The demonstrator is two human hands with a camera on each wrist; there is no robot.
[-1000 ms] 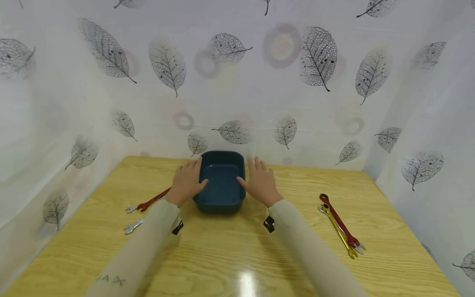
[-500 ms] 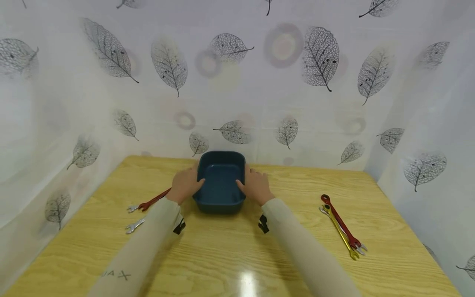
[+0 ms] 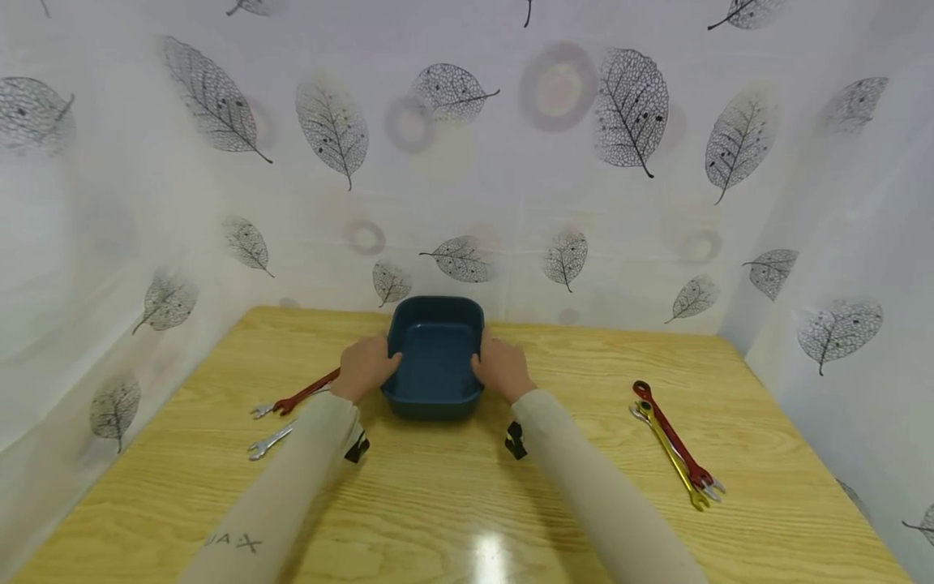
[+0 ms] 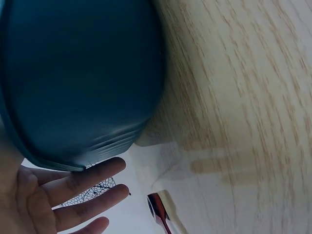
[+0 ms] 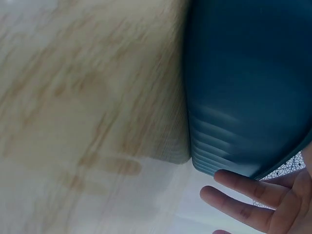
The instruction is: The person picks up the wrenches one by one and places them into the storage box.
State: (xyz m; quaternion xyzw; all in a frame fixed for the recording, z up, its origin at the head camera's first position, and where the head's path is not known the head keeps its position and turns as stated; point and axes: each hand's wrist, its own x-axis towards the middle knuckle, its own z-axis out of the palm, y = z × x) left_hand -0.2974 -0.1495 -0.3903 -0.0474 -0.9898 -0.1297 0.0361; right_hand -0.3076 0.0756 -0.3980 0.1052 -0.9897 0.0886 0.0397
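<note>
A: Item one, location?
B: Dark blue tray (image 3: 435, 357), square with rounded corners, at the far middle of the wooden surface (image 3: 467, 495), far rim close to the leaf-patterned backdrop (image 3: 467, 162).

A: Left hand (image 3: 367, 367)?
B: Against the tray's left wall, thumb hooked over the rim, fingers (image 4: 83, 178) spread beyond the rim in the wrist view; gripping the tray.

A: Right hand (image 3: 501, 367)?
B: Mirrored on the right wall, thumb over the rim, fingers (image 5: 243, 187) beside the ribbed corner; gripping likewise.

A: Surroundings?
B: Left: red wrench (image 3: 299, 395) and silver wrench (image 3: 268, 442), near the left forearm. Right: red ratchet wrench (image 3: 671, 435) lying against a yellow wrench (image 3: 667, 454), well apart from the tray. Bare wood in front, toward the near edge.
</note>
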